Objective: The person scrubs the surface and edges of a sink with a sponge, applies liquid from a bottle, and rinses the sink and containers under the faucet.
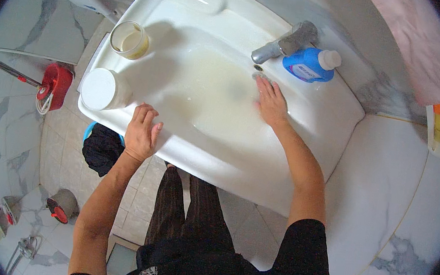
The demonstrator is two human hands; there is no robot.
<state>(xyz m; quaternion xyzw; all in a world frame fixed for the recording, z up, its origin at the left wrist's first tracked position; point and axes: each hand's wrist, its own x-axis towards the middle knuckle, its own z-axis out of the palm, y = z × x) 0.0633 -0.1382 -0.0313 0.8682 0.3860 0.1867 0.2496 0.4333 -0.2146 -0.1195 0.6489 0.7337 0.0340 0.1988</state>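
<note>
Inside the white sink (228, 163), my right hand (271, 102) presses against the far wall just below the overflow hole. A small grey-white pad (259, 77) shows at its fingertips; most of it is covered, and its exact kind is unclear. Cloudy whitish water (209, 90) lies in the basin. My left hand (142, 131) rests on the front left rim, fingers loosely bent and holding nothing. Close to it stands a white round tub (99, 89) with a lid. Behind that, on the left ledge, is a clear glass cup (129, 40) with something pale inside.
A chrome faucet (282, 42) and a blue bottle with a white cap (311, 65) stand at the back right. A blue-rimmed basin with dark cloth (103, 148) sits on the floor, left of my legs. Farther left are a red mop bucket (56, 86) and a grey bucket (63, 205).
</note>
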